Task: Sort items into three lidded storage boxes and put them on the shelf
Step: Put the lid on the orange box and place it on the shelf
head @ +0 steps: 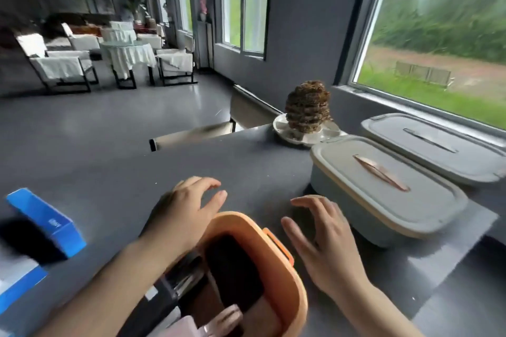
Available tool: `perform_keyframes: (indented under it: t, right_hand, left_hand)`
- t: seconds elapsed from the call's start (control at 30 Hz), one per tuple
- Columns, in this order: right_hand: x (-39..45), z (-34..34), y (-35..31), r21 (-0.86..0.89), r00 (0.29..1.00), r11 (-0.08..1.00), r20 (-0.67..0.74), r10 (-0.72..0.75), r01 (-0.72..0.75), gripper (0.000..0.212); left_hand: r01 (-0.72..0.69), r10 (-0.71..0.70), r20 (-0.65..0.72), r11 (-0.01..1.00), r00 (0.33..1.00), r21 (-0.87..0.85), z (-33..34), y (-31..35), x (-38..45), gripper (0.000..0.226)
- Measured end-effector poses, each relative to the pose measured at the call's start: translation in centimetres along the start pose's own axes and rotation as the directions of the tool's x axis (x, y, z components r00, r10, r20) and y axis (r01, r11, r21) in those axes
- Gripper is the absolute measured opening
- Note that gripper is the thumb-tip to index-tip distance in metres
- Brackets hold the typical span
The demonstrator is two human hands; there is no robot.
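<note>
While the orange storage box (276, 262) sits open and lidless at the six o'clock edge of the view, it already holds a long dark item (232, 273), some dark bundled pieces at its left and pale pinkish things at its near end, none clear enough to name; both hands flank it. Judging from this, the sorting of this box looks nearly done, and the step in hand is either finishing its load or moving it; the next move probably calls for finding its lid, which is not in sight, and pressing it on squarely before any carrying to the shelf, which is also out of view.

At ten o'clock from the box the left hand (186, 210) hovers with fingers loosely spread and gently curved, holding nothing; its wrist lies close against the box's far rim, though contact cannot be told. At two o'clock the right hand (325, 241) is likewise spread wide and empty, just beside the orange latch (279, 246) on the box's side; it touches nothing that can be made out.

Further toward two o'clock stand two pale lidded boxes, the nearer (383, 197) with a brown handle, the farther (438, 148) just behind it by the window; at twelve o'clock a white dish (315, 137) carries a brown layered mound; at nine o'clock blue cartons (49, 221) lie on the dark grey surface (191, 161).
</note>
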State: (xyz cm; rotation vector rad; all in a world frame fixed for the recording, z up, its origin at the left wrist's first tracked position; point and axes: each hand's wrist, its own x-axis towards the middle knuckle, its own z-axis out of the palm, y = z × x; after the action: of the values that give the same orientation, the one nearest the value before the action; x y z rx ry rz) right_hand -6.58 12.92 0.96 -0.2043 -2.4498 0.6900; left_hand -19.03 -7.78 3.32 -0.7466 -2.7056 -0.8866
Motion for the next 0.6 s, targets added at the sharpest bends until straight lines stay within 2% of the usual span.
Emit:
perform_keyframes:
  t: [0.07,0.13,0.2,0.27,0.37,0.5,0.6]
  right_hand:
    - [0.6,-2.5,2.9,-0.018,0.987,0.991,-0.090,0.134,-0.136,0.033]
    - [0.8,-5.0,6.1,-0.015,0.943,0.961,-0.193,0.269,-0.277,0.041]
    - [0.6,-7.2,9.3,-0.010,0.866,0.907,-0.303,0.398,-0.420,0.054]
    - [0.2,-8.8,12.0,0.016,0.769,0.816,-0.325,0.551,-0.578,0.071]
    - [0.1,-9.6,15.1,0.092,0.664,0.699,-0.245,0.706,-0.709,0.094]
    - [0.9,-9.3,17.9,0.219,0.609,0.634,-0.175,0.773,-0.742,0.109]
    - [1.0,-8.3,20.2,0.346,0.616,0.643,-0.200,0.762,-0.683,0.114]
  left_hand:
    - [-0.116,0.118,0.030,0.992,0.993,-0.053,2.0,3.7,3.6,0.027]
    - [-0.234,0.240,0.044,0.967,0.970,-0.103,4.6,7.2,6.8,0.025]
    - [-0.331,0.343,0.078,0.935,0.936,-0.130,7.6,10.1,9.9,0.025]
    - [-0.367,0.386,0.145,0.919,0.911,-0.141,10.8,12.2,13.0,0.029]
    - [-0.301,0.318,0.277,0.948,0.907,-0.102,15.3,14.4,17.5,0.043]
    - [-0.173,0.128,0.429,0.983,0.894,0.066,19.9,15.9,21.7,0.060]
    - [-0.083,0.033,0.467,0.993,0.884,0.087,22.3,16.3,23.1,0.069]
